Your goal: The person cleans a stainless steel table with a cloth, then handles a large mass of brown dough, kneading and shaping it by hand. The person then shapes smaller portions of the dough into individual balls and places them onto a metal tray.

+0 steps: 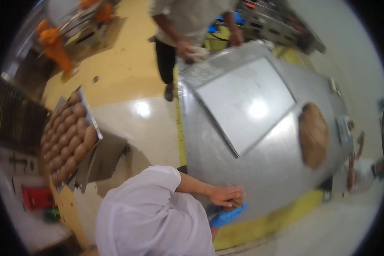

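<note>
My bare left hand (225, 195) lies over a small piece of brown dough (233, 205), its fingers stretched across the top. Under the dough is my right hand (228, 217) in a blue glove, so the piece is held between both palms. Both hands are at the near edge of a steel table (268, 179). Farther along the table lies a large oblong mass of brown dough (313, 136). A flat metal tray (246, 102) rests at an angle on the table, nearer to my hands' upper side in the view.
Across the table a co-worker (192, 28) holds a cloth (200, 53) by the table's edge. Rows of brown dough balls (68, 137) fill a tray on a stand at left. A scale-like device (343, 128) sits at the far edge, near another person (361, 172). People in orange stand upper left.
</note>
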`<act>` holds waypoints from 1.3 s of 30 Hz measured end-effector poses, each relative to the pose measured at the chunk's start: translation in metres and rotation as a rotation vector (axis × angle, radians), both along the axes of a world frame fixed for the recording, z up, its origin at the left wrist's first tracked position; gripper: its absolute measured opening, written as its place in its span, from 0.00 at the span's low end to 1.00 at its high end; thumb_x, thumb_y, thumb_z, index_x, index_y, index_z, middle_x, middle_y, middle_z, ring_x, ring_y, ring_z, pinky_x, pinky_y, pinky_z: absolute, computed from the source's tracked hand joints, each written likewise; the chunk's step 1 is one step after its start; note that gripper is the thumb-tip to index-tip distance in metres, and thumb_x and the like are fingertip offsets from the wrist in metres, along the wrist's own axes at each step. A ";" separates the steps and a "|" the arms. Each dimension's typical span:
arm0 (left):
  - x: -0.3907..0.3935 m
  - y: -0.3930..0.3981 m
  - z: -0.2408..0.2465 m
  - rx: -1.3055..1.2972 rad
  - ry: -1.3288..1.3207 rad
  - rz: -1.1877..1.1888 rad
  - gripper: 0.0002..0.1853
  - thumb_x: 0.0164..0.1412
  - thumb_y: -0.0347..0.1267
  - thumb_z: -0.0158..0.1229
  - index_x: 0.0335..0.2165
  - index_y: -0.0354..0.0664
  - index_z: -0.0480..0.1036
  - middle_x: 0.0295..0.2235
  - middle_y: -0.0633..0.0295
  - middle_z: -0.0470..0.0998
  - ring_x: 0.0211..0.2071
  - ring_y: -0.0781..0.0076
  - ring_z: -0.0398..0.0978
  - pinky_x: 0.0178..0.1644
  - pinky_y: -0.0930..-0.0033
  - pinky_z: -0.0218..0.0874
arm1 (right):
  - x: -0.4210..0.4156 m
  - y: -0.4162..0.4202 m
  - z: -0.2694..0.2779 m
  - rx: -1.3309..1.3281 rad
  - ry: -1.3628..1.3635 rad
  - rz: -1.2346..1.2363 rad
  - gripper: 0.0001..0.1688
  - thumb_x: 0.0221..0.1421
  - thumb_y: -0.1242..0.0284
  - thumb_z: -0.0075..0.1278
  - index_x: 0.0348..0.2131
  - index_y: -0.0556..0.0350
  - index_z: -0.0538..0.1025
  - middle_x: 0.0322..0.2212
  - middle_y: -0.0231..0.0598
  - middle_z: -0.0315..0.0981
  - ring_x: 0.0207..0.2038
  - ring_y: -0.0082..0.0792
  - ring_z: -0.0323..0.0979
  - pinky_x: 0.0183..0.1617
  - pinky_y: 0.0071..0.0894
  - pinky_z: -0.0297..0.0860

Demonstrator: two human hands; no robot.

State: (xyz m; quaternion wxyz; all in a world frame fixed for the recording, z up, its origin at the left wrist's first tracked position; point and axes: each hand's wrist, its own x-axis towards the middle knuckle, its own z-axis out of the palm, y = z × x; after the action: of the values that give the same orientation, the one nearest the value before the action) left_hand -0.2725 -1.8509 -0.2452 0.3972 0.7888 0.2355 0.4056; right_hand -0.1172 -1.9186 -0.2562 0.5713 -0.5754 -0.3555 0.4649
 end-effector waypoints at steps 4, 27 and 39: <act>0.021 0.029 -0.006 -0.238 0.036 -0.033 0.27 0.66 0.41 0.52 0.56 0.35 0.63 0.49 0.43 0.71 0.51 0.44 0.68 0.55 0.52 0.58 | -0.011 0.028 0.031 -0.001 -0.131 -0.071 0.30 0.68 0.59 0.38 0.58 0.63 0.65 0.54 0.45 0.65 0.56 0.37 0.66 0.60 0.36 0.63; 0.013 0.046 0.072 -0.480 0.021 0.405 0.36 0.58 0.38 0.63 0.61 0.40 0.62 0.60 0.42 0.64 0.61 0.49 0.63 0.65 0.52 0.52 | 0.053 0.064 0.068 -0.233 -0.543 -0.067 0.33 0.58 0.63 0.57 0.58 0.59 0.70 0.51 0.47 0.74 0.47 0.33 0.74 0.51 0.32 0.69; 0.036 0.096 0.022 -0.253 0.036 0.171 0.19 0.63 0.37 0.59 0.49 0.39 0.73 0.50 0.49 0.74 0.50 0.54 0.73 0.54 0.60 0.64 | 0.005 0.095 0.035 0.049 -0.151 -0.238 0.27 0.69 0.67 0.42 0.61 0.65 0.63 0.60 0.44 0.63 0.61 0.33 0.61 0.65 0.30 0.56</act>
State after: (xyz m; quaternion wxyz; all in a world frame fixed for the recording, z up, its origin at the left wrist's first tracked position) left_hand -0.2369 -1.7554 -0.2231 0.4534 0.7165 0.3581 0.3908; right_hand -0.1121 -1.8234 -0.2208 0.6078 -0.6329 -0.3381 0.3402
